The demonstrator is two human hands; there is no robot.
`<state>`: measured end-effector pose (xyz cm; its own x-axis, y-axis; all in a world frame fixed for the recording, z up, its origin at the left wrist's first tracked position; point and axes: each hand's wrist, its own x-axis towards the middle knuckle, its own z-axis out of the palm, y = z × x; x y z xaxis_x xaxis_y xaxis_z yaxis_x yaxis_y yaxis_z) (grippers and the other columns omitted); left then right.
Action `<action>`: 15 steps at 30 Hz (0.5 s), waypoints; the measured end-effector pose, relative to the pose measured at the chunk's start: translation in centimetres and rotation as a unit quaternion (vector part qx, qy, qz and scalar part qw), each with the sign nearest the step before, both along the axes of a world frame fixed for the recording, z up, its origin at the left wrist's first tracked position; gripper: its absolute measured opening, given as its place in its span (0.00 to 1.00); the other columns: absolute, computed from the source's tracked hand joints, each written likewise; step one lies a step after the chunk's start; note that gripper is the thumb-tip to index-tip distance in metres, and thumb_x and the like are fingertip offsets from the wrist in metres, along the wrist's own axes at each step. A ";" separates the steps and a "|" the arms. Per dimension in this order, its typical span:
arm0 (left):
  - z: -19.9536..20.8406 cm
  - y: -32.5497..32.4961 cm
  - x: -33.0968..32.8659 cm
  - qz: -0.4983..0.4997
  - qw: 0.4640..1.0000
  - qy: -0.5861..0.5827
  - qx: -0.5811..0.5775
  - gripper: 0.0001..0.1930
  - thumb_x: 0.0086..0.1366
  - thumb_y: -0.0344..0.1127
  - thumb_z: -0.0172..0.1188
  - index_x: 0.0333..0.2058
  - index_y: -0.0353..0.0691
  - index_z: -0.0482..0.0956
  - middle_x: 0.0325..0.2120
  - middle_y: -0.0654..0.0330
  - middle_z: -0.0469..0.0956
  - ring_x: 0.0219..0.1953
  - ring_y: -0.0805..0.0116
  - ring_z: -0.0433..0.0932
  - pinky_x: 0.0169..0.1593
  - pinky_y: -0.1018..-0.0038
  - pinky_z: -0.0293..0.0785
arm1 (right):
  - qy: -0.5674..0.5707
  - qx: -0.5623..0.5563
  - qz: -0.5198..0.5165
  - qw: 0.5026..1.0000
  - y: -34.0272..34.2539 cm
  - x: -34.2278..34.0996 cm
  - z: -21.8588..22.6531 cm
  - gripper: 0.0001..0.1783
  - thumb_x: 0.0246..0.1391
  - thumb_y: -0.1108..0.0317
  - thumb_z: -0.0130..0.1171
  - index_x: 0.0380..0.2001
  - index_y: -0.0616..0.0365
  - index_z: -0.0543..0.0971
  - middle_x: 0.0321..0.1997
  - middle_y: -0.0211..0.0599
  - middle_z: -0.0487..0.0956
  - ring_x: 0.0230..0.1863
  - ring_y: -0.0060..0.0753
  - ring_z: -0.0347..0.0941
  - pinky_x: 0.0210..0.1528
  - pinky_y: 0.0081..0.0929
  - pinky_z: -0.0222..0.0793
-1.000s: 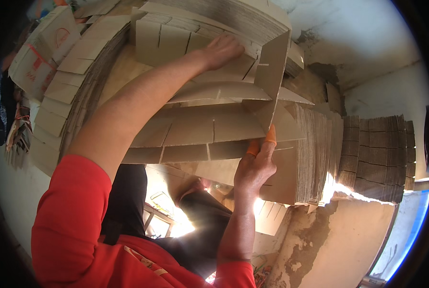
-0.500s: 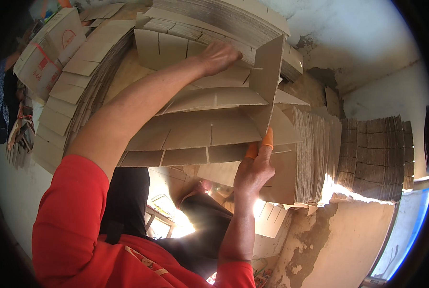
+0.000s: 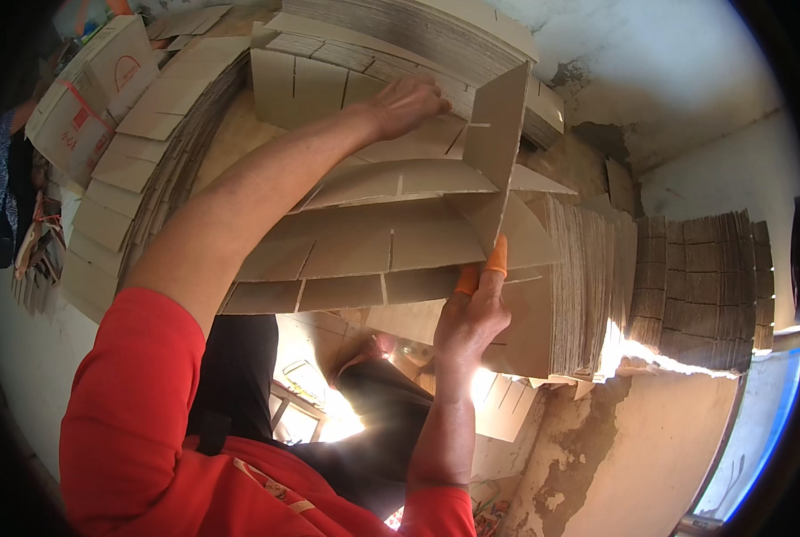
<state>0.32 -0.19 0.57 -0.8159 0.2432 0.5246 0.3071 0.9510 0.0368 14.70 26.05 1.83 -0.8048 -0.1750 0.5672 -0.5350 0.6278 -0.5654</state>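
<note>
Down close, a red fabric sleeve (image 3: pixel 131 385) is covering the person's left upper arm, and black cloth trousers (image 3: pixel 237 376) are showing beneath the cardboard. The right hand (image 3: pixel 473 315) is coming up from the lower edge, wearing orange, tube-shaped finger covers (image 3: pixel 497 256) on 2 digits. It is pinching the lower end of a flat, tan cardboard cross strip (image 3: pixel 497 125), which is standing on edge near the middle of the view and slanting up and away. Long, tan, slotted cardboard strips (image 3: pixel 351 246) are running crosswise to its left and meeting it, at least 3 of them lying roughly parallel; the nearer ones are poking out past it on the right.

Farther out, the left hand (image 3: pixel 409 106) is curling its fingers just left of the cross strip's upper part. Its fingertips are facing away, so whether they are pinching cardboard I cannot tell.

To the right, a tall, tan stack of cardboard sheets (image 3: pixel 583 286) is standing on edge, with a darker brown cardboard stack (image 3: pixel 704 291) sitting beyond it. On the left, a fanned row of tan cardboard sheets (image 3: pixel 136 166) is curving away toward a white box with red markings (image 3: pixel 87 98). Farthest off, a stained, pale wall (image 3: pixel 668 63) is rising behind everything.
</note>
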 end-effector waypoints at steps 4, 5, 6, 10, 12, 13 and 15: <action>1.1 0.7 0.8 0.029 0.998 -0.043 0.026 0.13 0.53 0.26 0.52 0.38 0.42 0.77 0.28 0.49 0.75 0.36 0.49 0.75 0.37 0.58 0.72 | -0.050 0.027 0.017 0.998 0.3 0.5 0.5 0.31 0.50 0.84 0.50 0.60 0.60 0.64 0.27 0.41 0.77 0.22 0.28 0.71 0.26 0.18 0.68; 1.7 1.1 1.1 0.028 0.998 -0.049 0.023 0.12 0.53 0.25 0.51 0.37 0.42 0.77 0.28 0.48 0.75 0.35 0.48 0.75 0.36 0.57 0.72 | -0.054 0.036 0.023 0.998 0.5 0.5 0.6 0.34 0.47 0.87 0.50 0.61 0.61 0.63 0.28 0.41 0.77 0.23 0.33 0.73 0.27 0.20 0.70; 2.2 1.4 1.3 0.027 0.998 -0.053 0.019 0.11 0.52 0.25 0.51 0.35 0.41 0.76 0.28 0.47 0.75 0.33 0.47 0.75 0.34 0.57 0.72 | -0.038 0.022 0.018 0.999 0.4 0.5 0.6 0.31 0.50 0.85 0.50 0.60 0.61 0.64 0.27 0.40 0.77 0.22 0.28 0.71 0.26 0.17 0.67; 3.3 1.4 2.0 0.023 0.998 -0.052 0.027 0.06 0.50 0.24 0.50 0.29 0.38 0.73 0.24 0.45 0.74 0.29 0.46 0.75 0.31 0.55 0.70 | 0.003 -0.007 0.005 1.000 -0.2 0.6 1.1 0.25 0.56 0.80 0.51 0.59 0.61 0.66 0.23 0.40 0.78 0.19 0.18 0.66 0.23 0.13 0.61; 3.3 1.0 2.2 0.016 0.999 -0.038 0.016 0.05 0.49 0.24 0.51 0.28 0.37 0.72 0.22 0.45 0.73 0.27 0.45 0.74 0.30 0.55 0.70 | -0.002 -0.003 -0.003 1.000 -0.3 0.9 1.4 0.26 0.56 0.80 0.51 0.59 0.60 0.66 0.21 0.40 0.77 0.18 0.18 0.65 0.22 0.13 0.61; 3.2 0.9 2.4 0.012 0.999 -0.031 0.011 0.05 0.49 0.24 0.52 0.27 0.36 0.72 0.20 0.45 0.73 0.26 0.45 0.74 0.29 0.56 0.69 | -0.013 0.002 -0.008 1.000 -0.3 1.0 1.5 0.26 0.56 0.80 0.51 0.59 0.60 0.67 0.20 0.39 0.76 0.17 0.18 0.64 0.22 0.13 0.60; 3.3 0.9 2.7 0.003 0.998 -0.055 -0.003 0.05 0.48 0.24 0.53 0.27 0.36 0.72 0.19 0.44 0.73 0.26 0.45 0.74 0.29 0.55 0.69 | -0.027 0.017 -0.016 0.999 -0.3 1.0 1.7 0.26 0.55 0.81 0.51 0.59 0.60 0.67 0.18 0.38 0.74 0.16 0.17 0.62 0.21 0.13 0.59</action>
<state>2.99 0.73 3.87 -0.8700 0.2421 0.4295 0.2967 0.9528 0.0640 15.73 25.80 3.56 -0.8394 -0.1674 0.5170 -0.4836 0.6642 -0.5701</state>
